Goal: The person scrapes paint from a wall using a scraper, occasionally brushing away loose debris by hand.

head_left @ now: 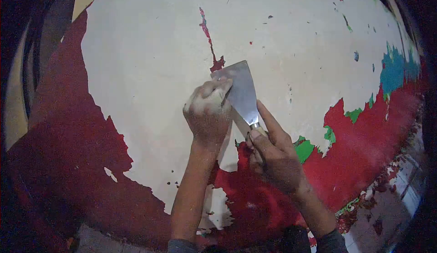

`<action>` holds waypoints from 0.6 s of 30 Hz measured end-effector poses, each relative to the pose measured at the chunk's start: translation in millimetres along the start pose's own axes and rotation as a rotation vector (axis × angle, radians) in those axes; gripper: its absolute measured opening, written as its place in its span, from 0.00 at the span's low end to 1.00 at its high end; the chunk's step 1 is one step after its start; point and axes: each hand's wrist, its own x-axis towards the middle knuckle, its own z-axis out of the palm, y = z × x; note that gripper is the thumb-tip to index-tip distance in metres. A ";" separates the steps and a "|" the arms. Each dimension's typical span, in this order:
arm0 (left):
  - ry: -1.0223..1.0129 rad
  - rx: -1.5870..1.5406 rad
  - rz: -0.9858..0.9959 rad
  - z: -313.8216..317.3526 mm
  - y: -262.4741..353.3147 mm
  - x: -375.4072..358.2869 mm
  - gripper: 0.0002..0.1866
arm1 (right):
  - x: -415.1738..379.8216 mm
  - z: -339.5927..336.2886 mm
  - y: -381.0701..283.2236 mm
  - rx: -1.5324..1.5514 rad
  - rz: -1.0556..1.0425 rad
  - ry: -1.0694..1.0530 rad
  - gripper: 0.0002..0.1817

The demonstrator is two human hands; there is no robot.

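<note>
Held two-handed against a pale surface [145,71]: a scraper [242,91], blade pointing away from the camera, left corner close beside the end of a ragged red streak [218,64]. Closed around the scraper's handle, thumb on top and index finger stretched along the blade's right side: the right hand [276,155], probably so placed for steering and a firm push. Curled nearly into a fist at the scraper's left corner, fingertips at the metal: the left hand [208,105], likely there for steadying the edge or adding weight. Impossible to tell from this angle whether pinching the blade or only pressing on it. Handle inside the right hand, with blade beyond the fingers and far left corner at the left hand's fingertips. Tilted slightly, perhaps for bearing down on one corner. Right of the scraper's handle, a green patch [305,152] edged by red paint [350,162]; far to the scraper's right, a blue patch [392,71]. Well below and right of the scraper, a scatter of loose flakes [353,214].
</note>
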 end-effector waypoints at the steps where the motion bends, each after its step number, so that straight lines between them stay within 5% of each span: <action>1: -0.018 -0.016 -0.013 -1.7 1.5 -1.1 0.14 | -1.9 -1.0 0.4 -0.149 -0.048 0.018 0.30; 4: -0.028 -0.037 -0.029 -2.3 -3.0 -1.8 0.14 | -4.4 0.7 4.0 -0.356 -0.127 0.044 0.29; 9: -0.073 -0.044 -0.058 -8.4 -7.3 17.3 0.13 | 0.0 18.1 -11.3 -0.042 -0.049 0.004 0.28; 13: -0.072 -0.022 0.047 -3.6 -4.1 -7.2 0.14 | -9.0 6.8 17.3 -0.228 -0.208 0.061 0.30; 18: -0.071 -0.114 0.062 -1.8 -4.2 -6.8 0.13 | -12.3 8.2 8.5 -0.082 -0.055 0.084 0.30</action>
